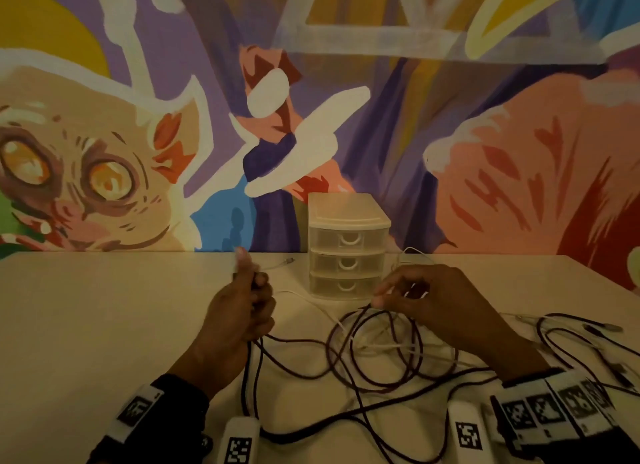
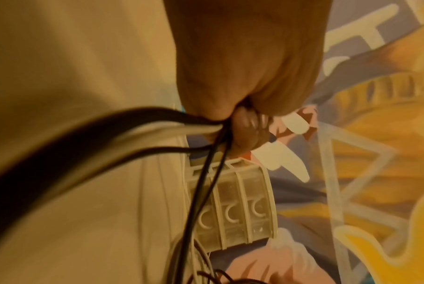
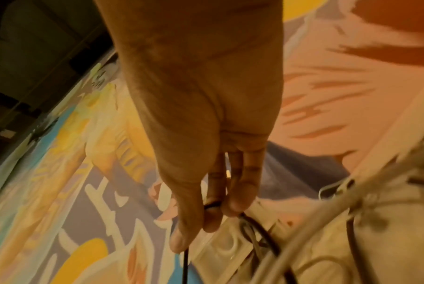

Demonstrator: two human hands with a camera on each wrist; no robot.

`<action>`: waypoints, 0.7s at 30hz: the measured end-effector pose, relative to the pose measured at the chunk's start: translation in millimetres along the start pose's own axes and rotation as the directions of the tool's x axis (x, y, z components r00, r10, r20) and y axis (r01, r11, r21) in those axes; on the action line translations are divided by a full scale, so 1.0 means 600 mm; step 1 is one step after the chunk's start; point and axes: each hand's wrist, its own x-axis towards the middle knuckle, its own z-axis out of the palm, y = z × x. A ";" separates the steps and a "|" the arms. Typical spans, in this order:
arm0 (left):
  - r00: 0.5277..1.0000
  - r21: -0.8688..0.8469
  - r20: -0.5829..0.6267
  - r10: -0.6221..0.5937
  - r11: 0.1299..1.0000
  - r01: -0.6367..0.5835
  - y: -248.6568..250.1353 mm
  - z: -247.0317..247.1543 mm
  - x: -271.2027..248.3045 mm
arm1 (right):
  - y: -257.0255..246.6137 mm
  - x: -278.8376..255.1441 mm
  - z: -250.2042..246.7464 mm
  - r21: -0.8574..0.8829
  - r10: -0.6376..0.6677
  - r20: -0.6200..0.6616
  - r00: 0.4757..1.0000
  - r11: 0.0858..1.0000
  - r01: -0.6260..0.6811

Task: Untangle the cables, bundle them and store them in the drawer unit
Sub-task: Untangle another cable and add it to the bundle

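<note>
A tangle of dark cable [image 1: 374,356] lies looped on the table in front of me, with a thin white cable [image 1: 384,346] running through it. My left hand [image 1: 247,301] is a fist, thumb up, gripping several dark strands [image 2: 199,123] and a white one. My right hand [image 1: 408,292] pinches a loop of the dark cable [image 3: 213,205] between thumb and fingers, lifted just above the pile. The pale three-drawer unit [image 1: 348,244] stands at the back of the table between my hands, all drawers closed; it also shows in the left wrist view [image 2: 237,211].
More dark and white cables [image 1: 568,328] with plugs trail off to the right of the table [image 1: 86,325]. A white cable end [image 1: 280,263] lies left of the drawer unit. A painted mural wall rises directly behind the table's back edge.
</note>
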 end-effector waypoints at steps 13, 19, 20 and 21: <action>0.926 0.596 0.369 -0.082 0.785 -0.168 -0.021 0.049 -0.044 | -0.026 0.002 0.063 0.330 0.035 -0.053 0.998 0.944 -0.015; 0.934 0.480 0.347 0.087 0.839 -0.256 0.001 0.047 -0.049 | -0.005 0.004 0.060 0.204 0.105 0.051 0.993 0.972 -0.113; 0.935 0.447 0.343 0.096 0.858 -0.252 0.005 0.044 -0.050 | 0.000 0.004 0.059 0.178 0.118 0.095 0.989 0.975 -0.133; 0.932 0.410 0.349 0.100 0.878 -0.247 0.007 0.040 -0.050 | 0.005 0.004 0.059 0.153 0.128 0.126 0.984 0.977 -0.147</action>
